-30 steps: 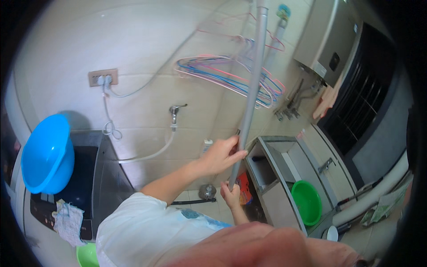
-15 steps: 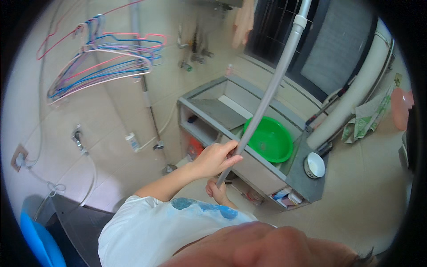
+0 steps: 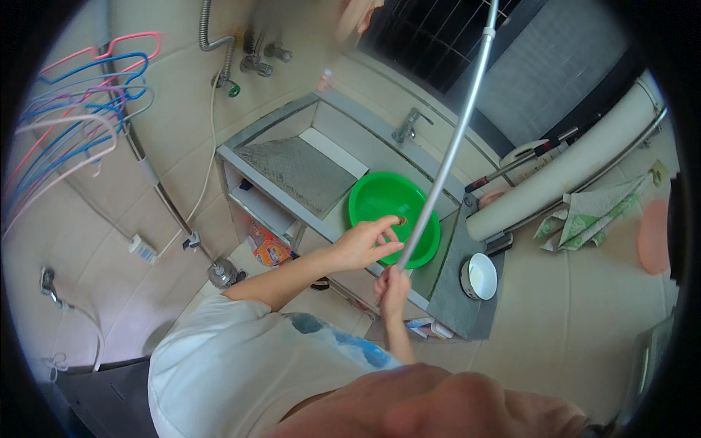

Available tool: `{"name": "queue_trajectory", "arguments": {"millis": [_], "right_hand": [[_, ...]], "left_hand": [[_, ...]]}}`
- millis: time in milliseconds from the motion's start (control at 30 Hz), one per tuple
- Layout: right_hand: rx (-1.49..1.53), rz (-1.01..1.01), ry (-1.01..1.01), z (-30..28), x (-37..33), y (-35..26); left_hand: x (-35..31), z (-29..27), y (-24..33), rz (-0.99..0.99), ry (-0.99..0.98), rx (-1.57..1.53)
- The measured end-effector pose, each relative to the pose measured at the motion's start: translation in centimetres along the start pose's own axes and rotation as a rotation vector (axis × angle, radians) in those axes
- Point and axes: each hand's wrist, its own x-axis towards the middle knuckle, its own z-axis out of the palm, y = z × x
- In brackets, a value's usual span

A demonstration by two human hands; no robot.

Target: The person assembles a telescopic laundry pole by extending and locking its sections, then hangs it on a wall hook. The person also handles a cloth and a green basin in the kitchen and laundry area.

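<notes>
Silver collared pole (image 3: 448,160) slants from frame centre to upper right. Right hand (image 3: 393,288) wraps fingers around its lower end; left hand (image 3: 363,245), fingers spread, just beside. Steadier control would need both gripping.

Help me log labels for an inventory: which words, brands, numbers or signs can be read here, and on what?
None can be read.
Orange package: printing too small and blurred.
Small white object by the wall: bluish label too small.
Grey pole: no lettering visible.
</notes>
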Motion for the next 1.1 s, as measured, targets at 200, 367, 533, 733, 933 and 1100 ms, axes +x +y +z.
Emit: {"name": "queue_trajectory", "arguments": {"millis": [200, 367, 533, 733, 933, 1100], "right_hand": [[-0.041, -0.106, 0.117, 4.4, 10.6, -4.4], [-0.054, -0.199, 0.167, 8.7, 20.2, -7.8], [-0.107, -0.321, 0.191, 11.7, 27.4, -11.2], [-0.156, -0.334, 0.212, 13.2, 28.9, -11.8], [-0.156, -0.232, 0.164, 10.8, 19.4, -5.2], [-0.265, -0.109, 0.282, 4.6, 10.4, 0.5]], "left_hand": [[5.2, -6.6, -3.5, 0.000, -0.069, 0.003], [8.5, -11.8, -6.0, -0.025, -0.054, -0.023], [10.1, -14.3, -8.2, -0.039, -0.060, -0.081], [11.9, -15.5, -9.5, -0.085, -0.050, -0.243], [17.5, -15.4, -7.6, 0.032, -0.002, -0.260], [24.8, -13.3, -2.8, 0.172, -0.265, -0.337]]}}
